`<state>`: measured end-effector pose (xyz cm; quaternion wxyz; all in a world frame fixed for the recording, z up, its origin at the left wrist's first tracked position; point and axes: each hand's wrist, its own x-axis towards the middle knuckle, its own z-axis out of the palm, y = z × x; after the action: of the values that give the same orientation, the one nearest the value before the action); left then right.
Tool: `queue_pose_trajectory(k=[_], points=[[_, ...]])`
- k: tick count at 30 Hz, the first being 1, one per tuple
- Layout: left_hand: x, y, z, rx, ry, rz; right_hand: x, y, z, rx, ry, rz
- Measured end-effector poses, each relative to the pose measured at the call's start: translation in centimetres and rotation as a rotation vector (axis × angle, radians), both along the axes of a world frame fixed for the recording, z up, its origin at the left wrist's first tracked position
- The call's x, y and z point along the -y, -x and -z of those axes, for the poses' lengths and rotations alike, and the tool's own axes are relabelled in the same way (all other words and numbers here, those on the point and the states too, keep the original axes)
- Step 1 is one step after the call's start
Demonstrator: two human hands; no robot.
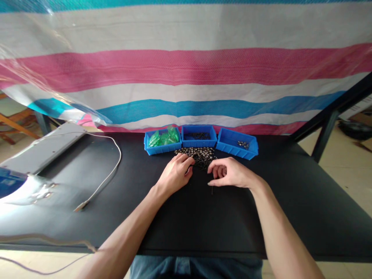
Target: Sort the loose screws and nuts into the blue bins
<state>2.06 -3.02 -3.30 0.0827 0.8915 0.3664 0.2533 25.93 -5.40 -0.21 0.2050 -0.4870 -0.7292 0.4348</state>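
A pile of small metal screws (pixel 201 155) lies on the black table in front of three blue bins. My left hand (pixel 178 170) is at the pile's left edge, fingers curled; whether it holds a piece is hidden. At the pile's right side, my right hand (pixel 228 172) has its thumb apart from its bent fingers, with nothing visible between them. Just below its thumb is a single dark screw (pixel 212 190). The left bin (pixel 164 148) holds green plastic pieces, the middle bin (pixel 199 143) dark screws, and the right bin (pixel 236 150) a few shiny metal parts.
A white cable (pixel 109 176) curves over the table's left side, near a grey metal panel (pixel 55 147). A clear plastic bag (pixel 40 190) with metal parts sits at the far left. Behind the bins hangs a striped sheet (pixel 174 68); a black frame post (pixel 325 133) stands at right.
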Motion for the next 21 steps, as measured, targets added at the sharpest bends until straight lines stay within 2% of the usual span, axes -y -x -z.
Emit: queue_pose_trajectory(k=[5, 8, 13, 16, 18, 21], points=[[0.1, -0.1, 0.0, 0.001, -0.001, -0.005, 0.7, -0.3, -0.5, 0.117, 0.056, -0.068], [0.2, -0.1, -0.1, -0.004, 0.001, -0.01, 0.8, -0.4, -0.3, 0.12, 0.034, -0.037], [0.2, -0.3, -0.1, -0.001, -0.006, -0.009, 0.3, -0.2, 0.3, 0.122, -0.093, 0.047], [0.2, -0.4, -0.2, 0.023, -0.007, -0.01, 0.1, 0.7, 0.2, -0.045, -0.094, 0.125], [0.2, -0.3, -0.3, 0.045, -0.007, -0.009, 0.1, 1.5, 0.0, -0.223, -0.006, 0.154], [0.3, -0.1, -0.5, 0.074, 0.005, 0.005, 0.2, 2.6, -0.4, -0.363, 0.071, 0.148]])
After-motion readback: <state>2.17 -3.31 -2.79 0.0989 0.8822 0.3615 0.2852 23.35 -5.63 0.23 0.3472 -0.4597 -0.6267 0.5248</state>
